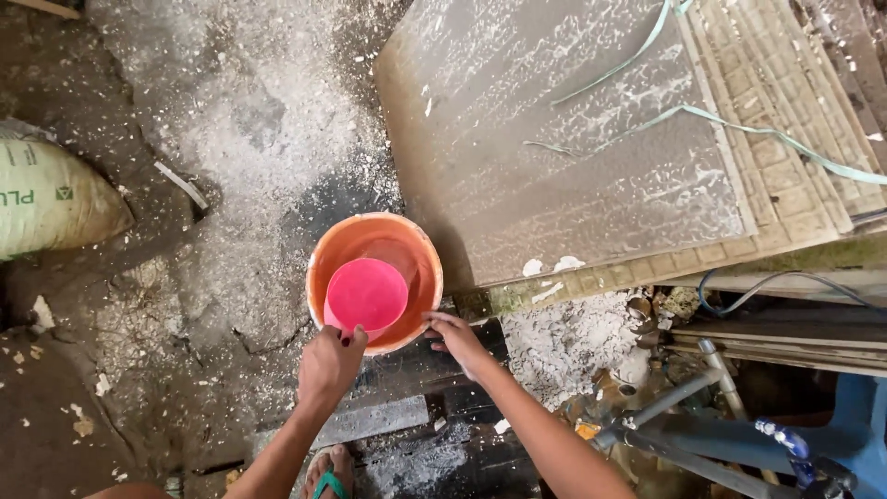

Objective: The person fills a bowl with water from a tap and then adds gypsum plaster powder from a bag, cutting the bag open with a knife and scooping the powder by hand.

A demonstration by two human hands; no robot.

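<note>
Bare forearms, no sleeves; dark red nails on the left hand (329, 362); green-strapped sandal (327, 480).
</note>
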